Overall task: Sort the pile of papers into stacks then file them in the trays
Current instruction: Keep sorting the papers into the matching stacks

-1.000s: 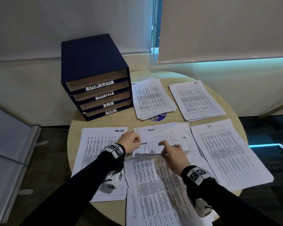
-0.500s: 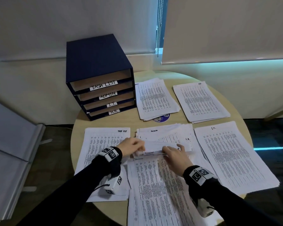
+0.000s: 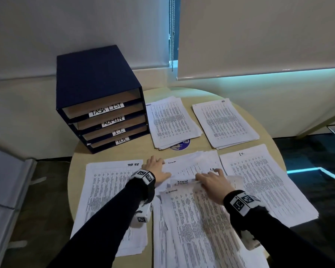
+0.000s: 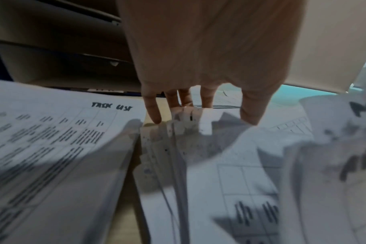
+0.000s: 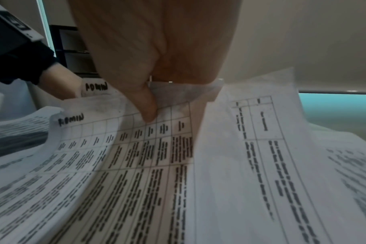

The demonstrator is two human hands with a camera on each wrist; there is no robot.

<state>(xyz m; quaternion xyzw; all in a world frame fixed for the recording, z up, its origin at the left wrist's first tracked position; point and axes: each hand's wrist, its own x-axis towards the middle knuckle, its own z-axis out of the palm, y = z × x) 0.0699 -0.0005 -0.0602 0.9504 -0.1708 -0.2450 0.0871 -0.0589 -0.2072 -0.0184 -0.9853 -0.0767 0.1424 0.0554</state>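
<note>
Both hands work at the middle pile of papers [image 3: 191, 165] on the round worktop [image 3: 108, 153]. The left hand [image 3: 156, 169] lies with straight, spread fingers [image 4: 152, 107] pressing down on the pile's far left corner. The right hand [image 3: 213, 182] pinches the far edge of a few lifted sheets marked ADMIN [image 5: 136, 132], thumb [image 5: 146, 105] on the printed side and the fingers behind. To the left lies a stack headed TASK LIST [image 3: 108, 190], to the right one headed I.T. [image 3: 259, 180], and two more stacks [image 3: 170, 122] sit farther back. The blue tray unit [image 3: 97, 97], with slots labelled TASK LIST, ADMIN, I.T. and H.R., stands at the far left of the worktop.
</note>
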